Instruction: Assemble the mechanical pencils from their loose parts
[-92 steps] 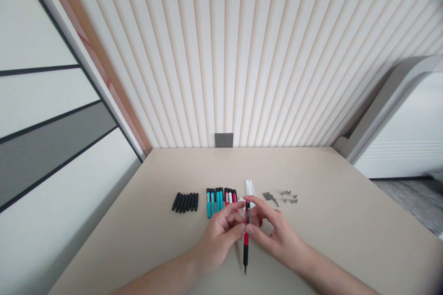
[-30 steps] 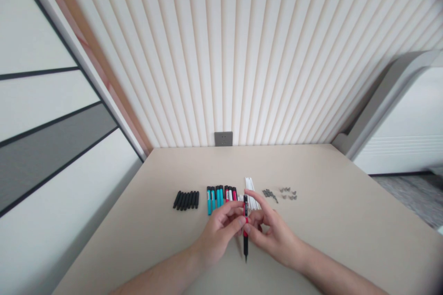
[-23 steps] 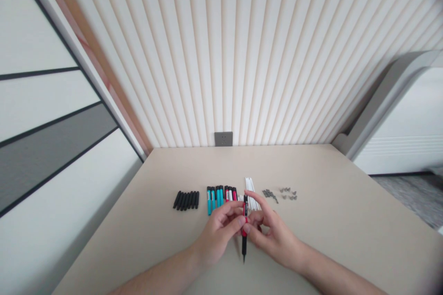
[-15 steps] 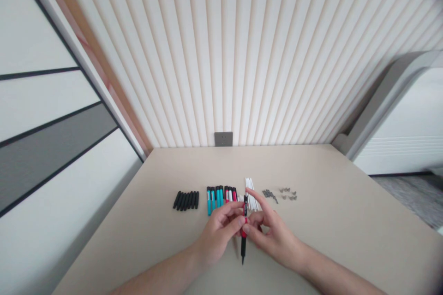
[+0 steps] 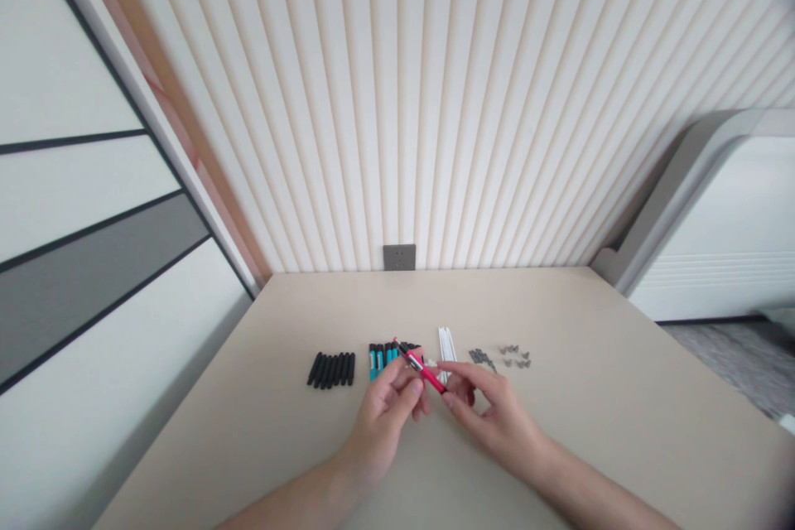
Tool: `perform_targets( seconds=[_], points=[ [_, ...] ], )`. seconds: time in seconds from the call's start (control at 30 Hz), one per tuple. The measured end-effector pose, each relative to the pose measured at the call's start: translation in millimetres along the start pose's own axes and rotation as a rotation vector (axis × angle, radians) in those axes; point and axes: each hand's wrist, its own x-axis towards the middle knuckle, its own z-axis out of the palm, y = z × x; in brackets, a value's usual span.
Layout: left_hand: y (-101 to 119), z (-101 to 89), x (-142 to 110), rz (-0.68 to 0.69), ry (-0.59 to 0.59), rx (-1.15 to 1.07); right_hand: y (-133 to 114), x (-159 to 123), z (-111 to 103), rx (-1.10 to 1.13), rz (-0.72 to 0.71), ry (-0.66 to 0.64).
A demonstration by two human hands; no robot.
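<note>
A red and black pen [image 5: 430,375] is held above the table, slanting from upper left to lower right. My left hand [image 5: 390,406] is closed on the middle of its barrel, thumb on the near side. At the pen's lower right end, the fingers of my right hand [image 5: 481,402] pinch it and hide its tip. Behind my hands lie turquoise and black pen barrels [image 5: 380,361], partly covered by the left hand. White thin refill tubes [image 5: 446,348] lie in a bundle behind the right hand.
Several black pen grips [image 5: 331,369] lie in a row at the left. Small dark grey pieces [image 5: 480,358] and small metallic pieces [image 5: 515,356] are at the right. A wall socket [image 5: 399,257] sits behind the table [image 5: 546,298].
The pen has swung from nearly upright to a slant, its top now leaning left. My right hand has shifted from the barrel's middle to the lower end, its raised index finger lowered.
</note>
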Motion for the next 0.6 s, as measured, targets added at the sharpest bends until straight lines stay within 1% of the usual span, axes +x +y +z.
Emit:
perform_targets(
  seconds=[0.07, 0.13, 0.23, 0.27, 0.3, 0.37, 0.4, 0.5, 0.6],
  points=[
    [0.8, -0.7, -0.6, -0.027, 0.025, 0.053, 3.7, 6.3, -10.9, -0.104, -0.022, 0.104],
    [1.7, -1.8, -1.5, -0.052, 0.019, 0.097, 11.4, 14.4, -27.8, -0.191, -0.011, 0.219],
    [2.9, -3.3, -3.5, -0.09, -0.066, 0.168, 34.9, 26.8, -65.1, -0.38, 0.093, 0.402],
    [3.4, -3.6, -4.1, -0.098, -0.085, 0.181, 45.7, 30.2, -80.0, -0.472, 0.15, 0.432],
    [3.8, -3.7, -4.6, -0.104, -0.099, 0.185, 57.3, 32.8, -95.6, -0.575, 0.222, 0.448],
    [4.5, -3.3, -5.2, -0.108, -0.112, 0.188, 80.5, 35.6, -126.6, -0.805, 0.443, 0.446],
    [4.7, -3.1, -5.3, -0.108, -0.117, 0.19, 91.0, 35.9, -141.1, -0.85, 0.507, 0.457],
    [4.0, -3.2, -5.1, -0.106, -0.139, 0.21, 115.6, 34.7, -176.3, -0.933, 0.62, 0.492],
    [0.5, -5.4, -4.8, -0.096, -0.168, 0.236, 132.1, 35.7, -197.6, -0.997, 0.696, 0.486]
  ],
)
